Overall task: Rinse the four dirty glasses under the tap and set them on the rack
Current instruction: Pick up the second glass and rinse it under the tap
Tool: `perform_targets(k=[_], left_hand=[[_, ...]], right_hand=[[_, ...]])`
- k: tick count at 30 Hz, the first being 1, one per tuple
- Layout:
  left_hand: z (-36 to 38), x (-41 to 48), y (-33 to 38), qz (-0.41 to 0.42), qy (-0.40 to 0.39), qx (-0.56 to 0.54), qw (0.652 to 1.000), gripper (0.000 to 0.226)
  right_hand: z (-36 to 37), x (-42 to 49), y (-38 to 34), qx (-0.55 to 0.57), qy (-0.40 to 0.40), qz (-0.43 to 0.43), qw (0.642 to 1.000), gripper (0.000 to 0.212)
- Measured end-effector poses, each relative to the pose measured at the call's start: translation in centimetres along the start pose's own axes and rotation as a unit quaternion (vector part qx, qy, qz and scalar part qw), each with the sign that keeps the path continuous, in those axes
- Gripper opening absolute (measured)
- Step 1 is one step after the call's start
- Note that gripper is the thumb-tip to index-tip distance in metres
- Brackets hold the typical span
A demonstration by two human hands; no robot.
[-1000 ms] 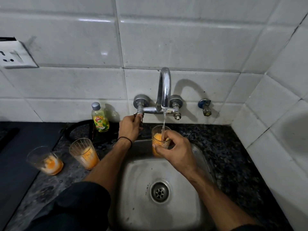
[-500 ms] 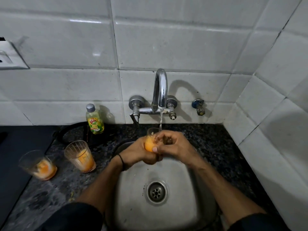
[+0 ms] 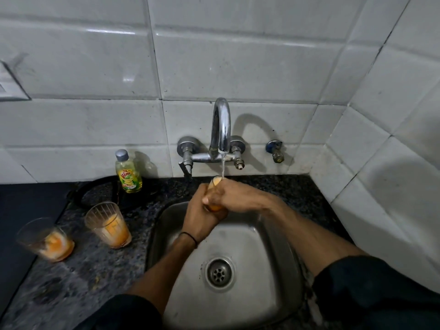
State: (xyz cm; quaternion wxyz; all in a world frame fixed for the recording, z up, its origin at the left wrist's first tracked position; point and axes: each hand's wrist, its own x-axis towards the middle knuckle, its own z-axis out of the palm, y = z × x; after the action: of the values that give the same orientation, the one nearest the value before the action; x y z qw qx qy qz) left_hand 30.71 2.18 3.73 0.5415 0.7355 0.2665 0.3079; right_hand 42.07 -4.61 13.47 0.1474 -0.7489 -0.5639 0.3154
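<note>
A glass point(image 3: 215, 181) holding orange liquid stands upright under the running tap point(image 3: 221, 129), over the back of the steel sink point(image 3: 273, 270). Water falls into its mouth. My left hand point(image 3: 200, 215) grips the glass from below and from the left. My right hand point(image 3: 228, 192) is wrapped round it from the right, and most of the glass is hidden by both hands. Two more dirty glasses with orange dregs stand on the dark counter to the left, one point(image 3: 109, 225) near the sink and one point(image 3: 46, 239) farther left. No rack is in view.
A yellow dish-soap bottle point(image 3: 128, 175) stands at the wall left of the tap. A black ring-shaped stand point(image 3: 95, 191) lies behind the glasses. A small valve point(image 3: 276, 151) sticks out of the tiles at the right. White tiled walls close the back and right.
My left hand left the tap handle and came down to grip the glass beside my right hand. The glass stays under the stream of water.
</note>
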Motion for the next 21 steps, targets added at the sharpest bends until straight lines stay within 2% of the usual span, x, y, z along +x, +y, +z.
perform_targets(k=[2,4,6,8,9,11,13,15,17,19,21], left_hand=[[-1.8,0.8,-0.5,-0.033,-0.105,-0.071,0.991,0.061],[-3.1,1.2,-0.4,-0.073,-0.163,-0.085,0.980,0.056],[-3.1,1.4,-0.2,-0.063,-0.110,-0.010,0.992,0.050],[-1.7,1.1,0.2,-0.035,-0.003,0.111,0.993,0.047],[-0.7,0.6,0.6,-0.030,0.045,0.141,0.989,0.045],[0.6,0.1,0.6,-0.026,0.088,0.115,0.989,0.045],[0.2,0.4,0.2,-0.025,0.031,0.026,0.999,0.046],[-1.5,1.2,-0.3,-0.042,-0.084,-0.059,0.994,0.050],[-2.4,1.7,-0.6,-0.063,-0.142,-0.053,0.986,0.046],[-1.4,1.9,-0.3,-0.038,-0.070,0.041,0.996,0.041],[0.5,1.4,0.2,-0.011,0.038,0.127,0.991,0.048]], right_hand=[[-0.5,-0.5,0.3,-0.074,-0.049,-0.021,0.996,0.021],[-0.4,-0.6,0.9,-0.066,-0.063,-0.045,0.995,0.019],[0.3,-0.4,0.7,0.038,-0.026,-0.035,0.998,0.014],[1.3,0.3,0.1,0.172,0.036,0.036,0.984,0.033],[1.5,0.6,-0.4,0.190,0.054,0.067,0.978,0.042],[1.4,0.7,-1.0,0.135,0.054,0.066,0.987,0.039],[0.4,0.0,-1.0,0.002,0.021,0.008,1.000,0.030],[-0.6,-0.9,-0.5,-0.105,-0.019,-0.039,0.994,0.020],[-0.6,-0.9,0.1,-0.084,-0.028,-0.065,0.994,0.016],[0.3,0.1,-0.1,0.042,0.030,-0.023,0.998,0.026],[1.4,1.6,-0.7,0.160,0.117,0.089,0.976,0.045]])
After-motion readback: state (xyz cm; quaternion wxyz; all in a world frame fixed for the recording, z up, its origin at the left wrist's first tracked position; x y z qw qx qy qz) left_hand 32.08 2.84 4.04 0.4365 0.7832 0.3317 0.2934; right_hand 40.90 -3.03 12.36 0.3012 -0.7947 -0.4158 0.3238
